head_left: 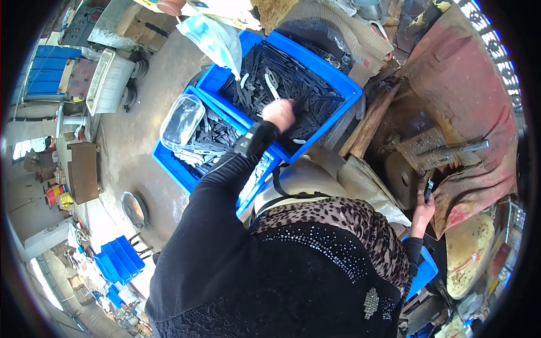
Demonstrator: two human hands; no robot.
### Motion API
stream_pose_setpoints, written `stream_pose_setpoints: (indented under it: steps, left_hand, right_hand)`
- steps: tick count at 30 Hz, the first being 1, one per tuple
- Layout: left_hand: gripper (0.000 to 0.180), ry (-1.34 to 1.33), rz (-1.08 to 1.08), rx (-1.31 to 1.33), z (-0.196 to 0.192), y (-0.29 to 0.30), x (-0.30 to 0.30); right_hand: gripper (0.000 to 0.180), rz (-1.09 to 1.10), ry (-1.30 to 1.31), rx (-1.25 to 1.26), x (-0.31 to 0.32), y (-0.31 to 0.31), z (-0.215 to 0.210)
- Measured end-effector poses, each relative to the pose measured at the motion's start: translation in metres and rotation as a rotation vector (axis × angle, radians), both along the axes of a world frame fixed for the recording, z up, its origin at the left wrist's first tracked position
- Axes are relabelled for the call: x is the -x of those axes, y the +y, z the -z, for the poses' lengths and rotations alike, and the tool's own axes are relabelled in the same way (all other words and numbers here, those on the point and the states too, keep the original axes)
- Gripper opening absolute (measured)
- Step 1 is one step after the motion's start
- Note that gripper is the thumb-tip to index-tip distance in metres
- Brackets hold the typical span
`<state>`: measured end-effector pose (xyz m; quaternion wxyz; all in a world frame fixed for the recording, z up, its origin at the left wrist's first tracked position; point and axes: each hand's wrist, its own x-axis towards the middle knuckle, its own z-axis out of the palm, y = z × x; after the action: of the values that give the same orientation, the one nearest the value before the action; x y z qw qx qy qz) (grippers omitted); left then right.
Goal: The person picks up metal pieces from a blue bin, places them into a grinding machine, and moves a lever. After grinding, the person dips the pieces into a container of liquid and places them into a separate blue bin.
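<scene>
My left hand [279, 114] is down in a blue bin [350, 93] heaped with thin dark flat metal pieces [253, 62]. Its fingers look curled, but the hand is blurred and I cannot make out what is in them. One pale, shiny piece [271, 83] lies just beyond the knuckles. Off to the right, my right hand [424, 209] grips a small, narrow dark piece [429, 188] that sticks up past the fingers. That hand is beside a dirty, greasy machine [403, 177] with a metal bar [459, 151] jutting out of it.
Another blue bin [172, 174] with grey pieces and a clear plastic tub [183, 121] adjoins the first. A pale blue face mask [211, 39] hangs over its far corner. Wooden planks [369, 121] and a stained reddish sheet [456, 73] flank the machine. Stacked blue crates [119, 259] stand left.
</scene>
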<state>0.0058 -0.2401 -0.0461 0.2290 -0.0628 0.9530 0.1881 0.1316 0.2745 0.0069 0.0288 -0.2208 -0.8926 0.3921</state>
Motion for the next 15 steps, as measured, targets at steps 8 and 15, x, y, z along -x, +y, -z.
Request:
stream_pose_setpoints:
  steps: [8, 15]
  left_hand:
    - [0.031, 0.490, 0.172, 0.239, 0.046, -0.091, 0.032]
    - [0.031, 0.615, 0.463, 0.359, 0.042, -0.081, 0.035]
  right_hand:
    - [0.017, -0.016, 0.025, -0.030, 0.001, -0.003, -0.003]
    - [0.019, -0.008, 0.025, -0.020, 0.000, -0.006, -0.005]
